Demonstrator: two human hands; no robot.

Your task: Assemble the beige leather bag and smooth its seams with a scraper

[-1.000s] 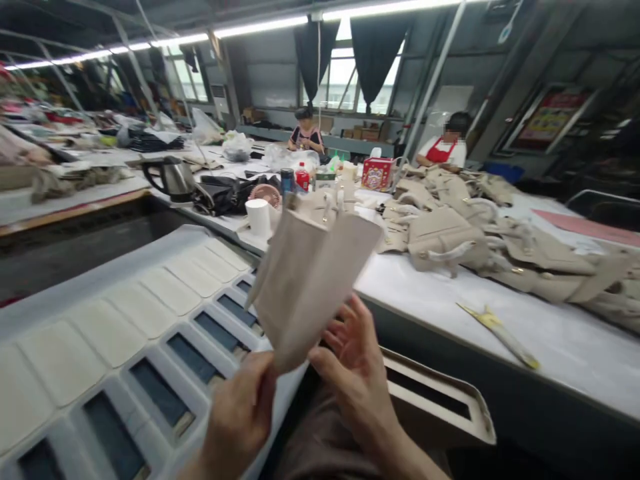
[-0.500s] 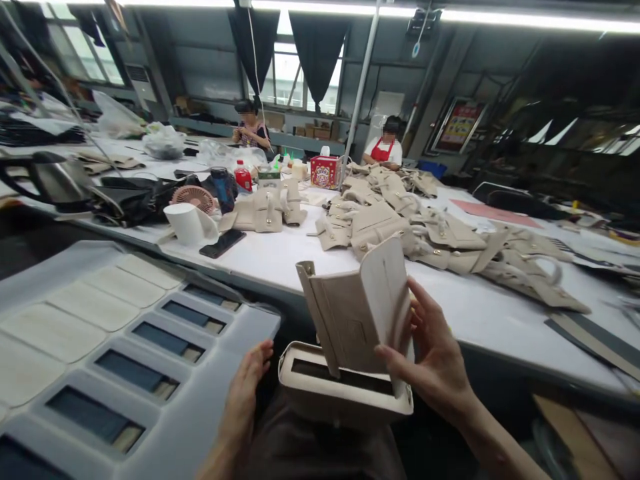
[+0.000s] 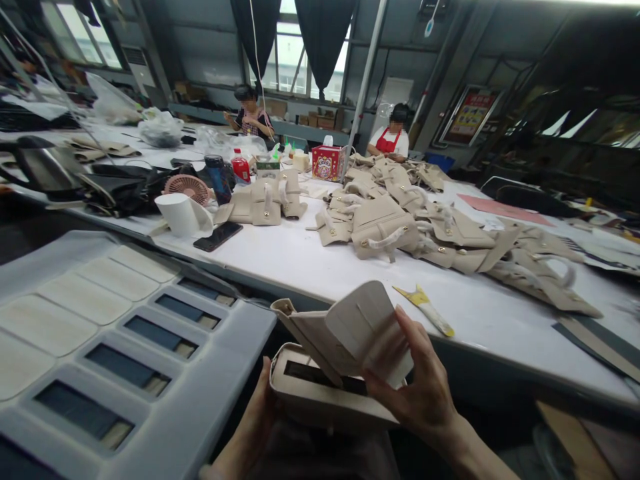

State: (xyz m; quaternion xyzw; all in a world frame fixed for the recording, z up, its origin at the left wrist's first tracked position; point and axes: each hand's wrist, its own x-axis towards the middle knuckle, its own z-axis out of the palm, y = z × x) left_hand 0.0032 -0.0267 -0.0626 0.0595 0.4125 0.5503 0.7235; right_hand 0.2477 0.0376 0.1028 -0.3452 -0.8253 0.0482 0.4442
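Your white worktable (image 3: pixel 295 260) carries a smartphone (image 3: pixel 218 237); left of the phone stands a steel kettle (image 3: pixel 47 170), beyond the phone a red tissue box (image 3: pixel 327 163), right of the phone beige bag pieces (image 3: pixel 383 223) and a yellow tool (image 3: pixel 427 311).

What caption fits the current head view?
Right hand holds a folded beige panel at a slotted box, left hand at the box's end.

The person has a bare left hand (image 3: pixel 261 403), a bare right hand (image 3: pixel 423 383), bare forearms (image 3: pixel 477 448) and dark, brownish cloth (image 3: pixel 330 459) covering the lap.
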